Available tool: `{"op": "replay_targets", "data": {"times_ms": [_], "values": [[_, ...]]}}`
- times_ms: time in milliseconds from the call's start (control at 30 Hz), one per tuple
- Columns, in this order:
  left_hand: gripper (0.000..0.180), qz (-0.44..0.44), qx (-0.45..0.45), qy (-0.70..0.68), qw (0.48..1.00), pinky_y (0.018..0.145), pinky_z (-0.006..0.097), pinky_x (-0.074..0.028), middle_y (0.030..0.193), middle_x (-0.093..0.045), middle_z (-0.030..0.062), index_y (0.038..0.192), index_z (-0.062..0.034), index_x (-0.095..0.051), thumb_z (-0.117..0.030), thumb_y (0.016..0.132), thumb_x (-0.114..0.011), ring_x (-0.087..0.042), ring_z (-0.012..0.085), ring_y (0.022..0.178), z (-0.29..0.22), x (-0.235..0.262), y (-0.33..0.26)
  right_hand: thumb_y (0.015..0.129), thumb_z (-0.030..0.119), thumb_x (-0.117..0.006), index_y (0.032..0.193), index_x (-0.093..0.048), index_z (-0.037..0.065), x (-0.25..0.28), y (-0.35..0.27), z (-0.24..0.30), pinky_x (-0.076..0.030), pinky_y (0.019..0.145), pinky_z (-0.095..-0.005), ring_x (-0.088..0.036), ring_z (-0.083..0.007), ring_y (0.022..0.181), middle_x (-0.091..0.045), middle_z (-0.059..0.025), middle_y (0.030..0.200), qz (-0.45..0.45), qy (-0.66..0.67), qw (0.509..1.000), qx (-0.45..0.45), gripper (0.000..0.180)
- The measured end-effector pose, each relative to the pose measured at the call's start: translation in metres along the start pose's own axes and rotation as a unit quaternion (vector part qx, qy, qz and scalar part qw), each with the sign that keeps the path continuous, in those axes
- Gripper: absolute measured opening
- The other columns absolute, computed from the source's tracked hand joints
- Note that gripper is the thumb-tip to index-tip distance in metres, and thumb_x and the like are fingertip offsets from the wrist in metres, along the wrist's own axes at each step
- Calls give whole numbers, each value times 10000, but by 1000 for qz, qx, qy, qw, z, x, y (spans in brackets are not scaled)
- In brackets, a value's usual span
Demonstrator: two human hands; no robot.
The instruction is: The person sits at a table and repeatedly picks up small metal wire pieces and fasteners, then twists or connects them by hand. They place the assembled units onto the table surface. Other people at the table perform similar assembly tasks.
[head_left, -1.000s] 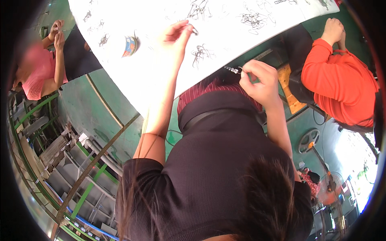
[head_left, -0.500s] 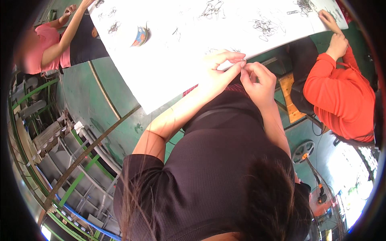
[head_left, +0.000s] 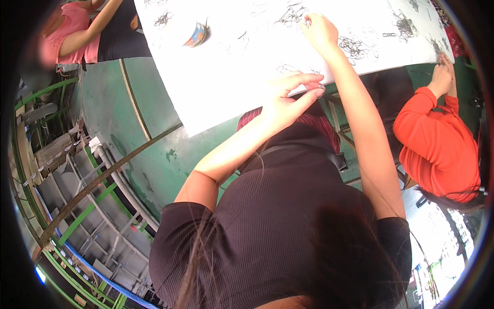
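My left hand (head_left: 296, 98) is over the near edge of the white table (head_left: 206, 98), thumb and fingers pinched together. A tiny shiny thing shows at its fingertips, too small to name. Farther off, my right hand (head_left: 321, 32) is stretched over the tabletop with its fingers curled. Its fingertips are at the right side of a loose pile of thin dark strands (head_left: 291, 15); what they hold, if anything, cannot be made out. Another tangle of dark strands (head_left: 355, 47) lies right of my right wrist. A few more strands (head_left: 288, 68) are near my left hand.
A small blue and orange container (head_left: 197, 36) stands on the table's left part. More strand heaps (head_left: 405, 27) lie at the far right. A person in red (head_left: 437, 134) works at the right, hands on the table edge; a person in pink (head_left: 77, 32) is at the far left.
My right hand has left my left hand and reached forward to the pile of strands. My left hand keeps its pinch. The person in red has moved their hands along the table edge.
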State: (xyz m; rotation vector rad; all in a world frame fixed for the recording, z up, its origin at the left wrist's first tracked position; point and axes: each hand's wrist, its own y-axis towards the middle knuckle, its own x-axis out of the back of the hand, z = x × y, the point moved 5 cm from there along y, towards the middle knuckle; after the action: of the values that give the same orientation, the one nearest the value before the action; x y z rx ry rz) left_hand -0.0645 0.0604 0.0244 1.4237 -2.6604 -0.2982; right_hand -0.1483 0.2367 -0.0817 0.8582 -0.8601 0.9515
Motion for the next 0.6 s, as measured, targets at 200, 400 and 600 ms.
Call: {"op": "replay_targets", "data": {"times_ms": [200, 400, 600], "values": [[240, -12, 9, 1, 1000, 683, 258, -466, 745, -627, 62, 952, -30, -611, -37, 715, -643, -598, 125, 701, 8, 5, 0, 752, 251, -607, 853, -621, 60, 7, 6, -11, -451, 610, -304, -595, -206, 681, -623, -57, 759, 32, 97, 989, -109, 217], [273, -24, 21, -38, 999, 729, 260, -451, 757, -618, 46, 988, -26, -572, -39, 723, -640, -582, 112, 729, 13, 3, 6, 799, 186, -605, 874, -568, 42, 33, -41, -21, -291, 443, -169, -368, -27, 489, -499, 25, 649, 97, 585, 750, -294, 166], [261, -9, 61, -27, 998, 736, 265, -448, 762, -618, 47, 976, -27, -573, -39, 724, -636, -581, 113, 732, 13, 2, 14, 810, 118, -582, 789, -548, 37, 84, -106, 21, -262, 409, -165, -348, -20, 457, -505, 8, 636, 136, 771, 571, -246, 90]]}}
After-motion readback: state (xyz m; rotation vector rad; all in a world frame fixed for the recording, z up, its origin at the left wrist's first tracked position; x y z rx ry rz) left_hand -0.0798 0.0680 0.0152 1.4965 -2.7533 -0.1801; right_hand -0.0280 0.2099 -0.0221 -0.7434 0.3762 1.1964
